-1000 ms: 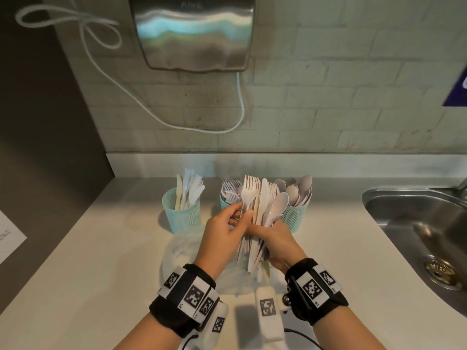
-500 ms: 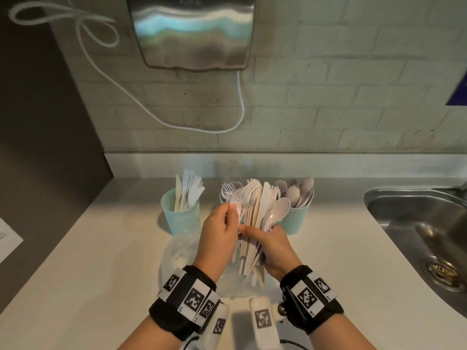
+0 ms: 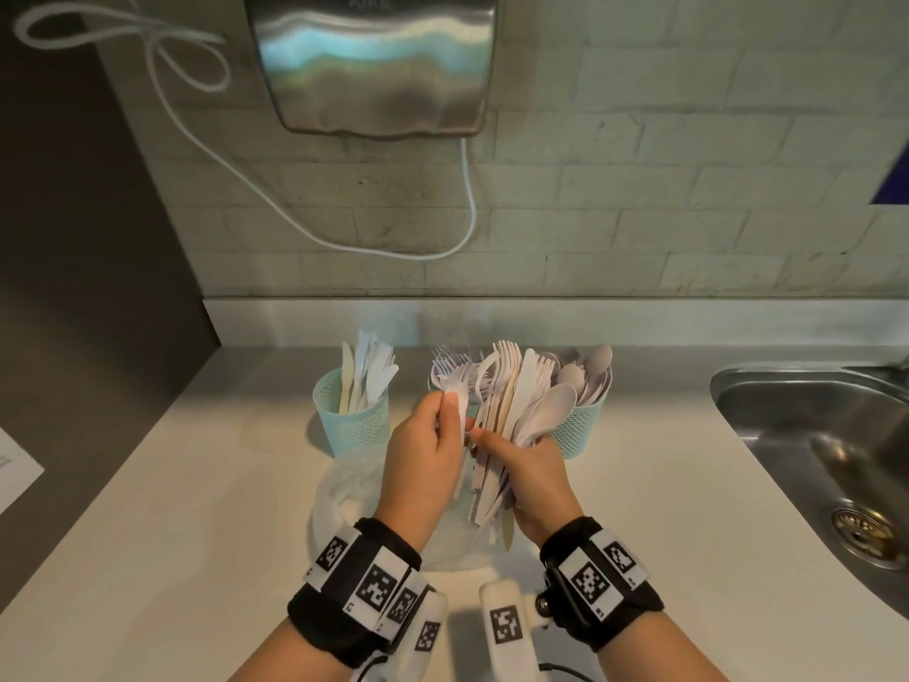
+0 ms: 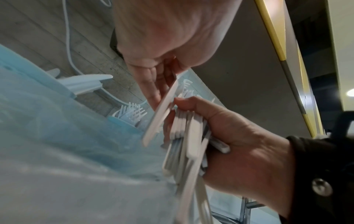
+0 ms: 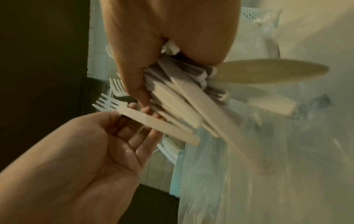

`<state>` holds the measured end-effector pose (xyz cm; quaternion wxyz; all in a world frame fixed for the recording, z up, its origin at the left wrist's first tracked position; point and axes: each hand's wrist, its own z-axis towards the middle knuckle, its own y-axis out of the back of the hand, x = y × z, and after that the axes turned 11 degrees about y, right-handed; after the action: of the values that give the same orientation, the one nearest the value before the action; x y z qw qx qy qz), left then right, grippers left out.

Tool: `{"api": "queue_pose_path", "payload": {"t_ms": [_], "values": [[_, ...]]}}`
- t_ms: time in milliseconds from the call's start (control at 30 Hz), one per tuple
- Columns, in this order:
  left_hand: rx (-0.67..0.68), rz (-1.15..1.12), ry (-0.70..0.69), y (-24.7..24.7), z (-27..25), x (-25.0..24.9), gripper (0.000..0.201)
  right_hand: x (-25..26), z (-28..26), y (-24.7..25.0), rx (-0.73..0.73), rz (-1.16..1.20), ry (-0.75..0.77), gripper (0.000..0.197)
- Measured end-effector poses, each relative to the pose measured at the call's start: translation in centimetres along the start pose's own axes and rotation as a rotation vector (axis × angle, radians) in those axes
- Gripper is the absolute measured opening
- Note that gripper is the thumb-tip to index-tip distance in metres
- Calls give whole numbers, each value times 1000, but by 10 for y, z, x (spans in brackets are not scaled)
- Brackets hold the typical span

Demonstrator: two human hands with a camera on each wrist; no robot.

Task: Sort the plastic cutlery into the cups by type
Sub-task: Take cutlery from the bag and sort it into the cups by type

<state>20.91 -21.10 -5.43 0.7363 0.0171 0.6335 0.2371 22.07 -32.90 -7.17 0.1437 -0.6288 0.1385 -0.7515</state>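
Observation:
My right hand point(image 3: 511, 452) grips an upright bundle of mixed plastic cutlery point(image 3: 514, 406) in front of the cups; its grip on the bundle point(image 5: 180, 103) also shows in the right wrist view. My left hand point(image 3: 450, 411) pinches a single white fork point(image 3: 455, 393) just left of the bundle, its handle point(image 4: 161, 115) held between thumb and fingers. Three teal mesh cups stand behind: the knife cup point(image 3: 356, 423) on the left, the fork cup point(image 3: 445, 369) in the middle, largely hidden by my hands, and the spoon cup point(image 3: 583, 428) on the right.
A clear plastic bag point(image 3: 344, 494) lies on the white counter under my hands. A steel sink point(image 3: 811, 435) opens at the right. A hand dryer point(image 3: 374, 61) with a white cable hangs on the brick wall. A paper sheet point(image 3: 12, 465) lies far left.
My left hand has drawn one fork out of the bundle and moved it a little left and up, towards the middle cup. The right hand still holds the bundle in place.

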Motion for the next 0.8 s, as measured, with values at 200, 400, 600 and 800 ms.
{"api": "queue_pose_path", "payload": {"t_ms": [200,400,600,800], "values": [[-11,-49,56,-5,6,-4,30,2,-2,-3,80,-113,1,30],[95,-243,212,-17,2,-3,28,9,-1,-9,106,-77,-13,33],[122,-224,227,-15,6,-1,23,12,-2,-10,154,-61,-45,36],[156,-252,238,-10,6,-6,26,11,0,-8,160,-39,-73,30]]}}
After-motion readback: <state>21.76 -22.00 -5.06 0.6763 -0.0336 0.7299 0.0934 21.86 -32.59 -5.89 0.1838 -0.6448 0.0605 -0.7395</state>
